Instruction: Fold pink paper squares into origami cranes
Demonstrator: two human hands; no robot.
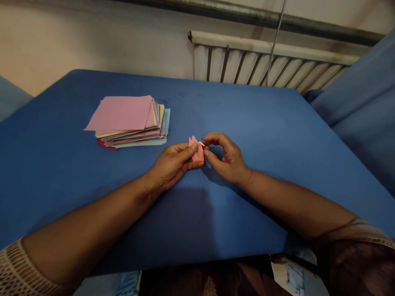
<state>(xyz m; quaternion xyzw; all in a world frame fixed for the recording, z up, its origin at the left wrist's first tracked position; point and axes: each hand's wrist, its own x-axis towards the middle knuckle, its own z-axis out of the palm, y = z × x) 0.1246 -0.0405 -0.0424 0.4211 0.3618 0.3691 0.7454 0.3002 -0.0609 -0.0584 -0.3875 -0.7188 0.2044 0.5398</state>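
Note:
A small folded piece of salmon-pink paper with pointed tips is held above the middle of the blue table. My left hand is closed on it, thumb on the front and fingers behind and beneath. At the paper's right edge, my right hand has its thumb and forefinger curled close to a small folded flap. Whether those fingertips pinch the flap or only touch it is hard to see.
A stack of coloured paper sheets, pink on top, lies on the blue table at the left. Behind the table are a radiator and a pipe along the wall. Blue curtain fabric hangs at the right.

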